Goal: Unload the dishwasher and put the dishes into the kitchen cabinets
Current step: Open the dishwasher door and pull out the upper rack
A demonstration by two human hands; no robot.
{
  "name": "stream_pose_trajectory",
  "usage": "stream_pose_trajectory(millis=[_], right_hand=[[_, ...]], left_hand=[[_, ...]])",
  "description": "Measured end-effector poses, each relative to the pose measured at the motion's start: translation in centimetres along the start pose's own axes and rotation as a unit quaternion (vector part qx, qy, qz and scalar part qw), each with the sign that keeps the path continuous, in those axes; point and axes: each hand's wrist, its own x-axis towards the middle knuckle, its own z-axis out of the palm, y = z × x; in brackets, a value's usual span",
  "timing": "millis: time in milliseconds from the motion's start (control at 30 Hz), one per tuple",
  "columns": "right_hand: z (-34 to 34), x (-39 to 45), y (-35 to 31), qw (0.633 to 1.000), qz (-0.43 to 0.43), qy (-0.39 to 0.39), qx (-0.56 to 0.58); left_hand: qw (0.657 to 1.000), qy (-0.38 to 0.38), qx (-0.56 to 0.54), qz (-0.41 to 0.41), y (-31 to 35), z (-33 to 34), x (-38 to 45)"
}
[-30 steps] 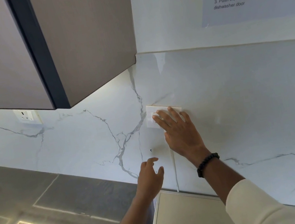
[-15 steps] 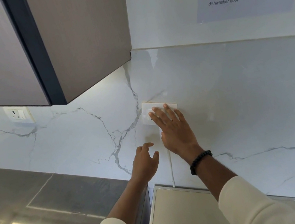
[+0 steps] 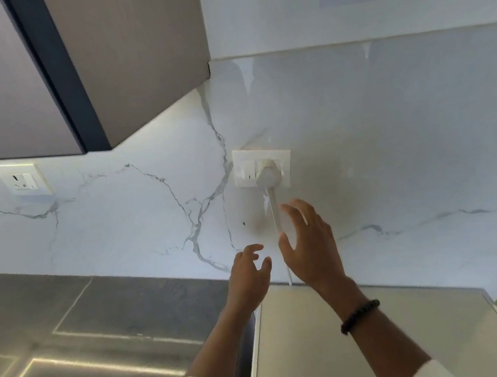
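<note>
Both hands hover empty, grips apart: left hand (image 3: pixel 249 274) and right hand (image 3: pixel 312 247) just below the wall socket (image 3: pixel 263 168). The plug (image 3: pixel 267 175) sits in it, untouched. No dishes visible.

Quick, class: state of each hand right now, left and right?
Left hand: open, fingers loosely spread, holding nothing.
Right hand: open, fingers spread, holding nothing, below the wall socket.

Plug (image 3: pixel 267 175) in socket (image 3: pixel 261 167), above both hands.
</note>
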Motion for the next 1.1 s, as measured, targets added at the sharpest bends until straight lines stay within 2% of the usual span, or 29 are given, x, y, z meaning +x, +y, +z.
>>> stream_pose_trajectory(millis=[100,267,400,533,600,733,833,933,1000,1100], right_hand=[[0.5,-7.9,2.3,0.987,0.112,-0.072,0.093],[-0.9,-19.9,4.2,0.952,0.228,-0.169,0.111],[-3.5,-26.8,3.8,0.924,0.303,-0.185,0.14],[-7.1,-34.9,2.4,0.874,0.416,-0.147,0.204],[-8.9,-39.1,1.5,0.833,0.479,-0.127,0.245],[-11.7,-46.0,-0.1,0.706,0.6,-0.042,0.373],[-13.0,-51.0,-1.2,0.607,0.657,0.031,0.446],[-13.2,-55.7,-2.2,0.524,0.704,0.06,0.475],[-13.0,-57.7,-2.5,0.489,0.721,0.075,0.486],[-12.4,-58.9,-2.4,0.467,0.719,0.075,0.509]], left_hand=[[0.998,-0.051,-0.023,-0.009,-0.7,2.2,-4.2],[0.987,-0.149,-0.028,-0.043,-1.8,6.6,-12.4],[0.973,-0.218,-0.055,-0.06,-1.9,9.1,-19.6],[0.95,-0.275,-0.095,-0.114,-3.6,11.2,-27.9],[0.93,-0.307,-0.129,-0.158,-4.3,12.2,-32.2],[0.893,-0.343,-0.193,-0.22,-5.2,13.4,-39.3],[0.868,-0.346,-0.235,-0.268,-5.7,13.7,-44.0],[0.841,-0.332,-0.278,-0.326,-7.1,13.7,-48.5],[0.818,-0.315,-0.312,-0.368,-8.1,13.8,-51.0],[0.772,-0.274,-0.37,-0.44,-9.3,14.7,-53.2]])
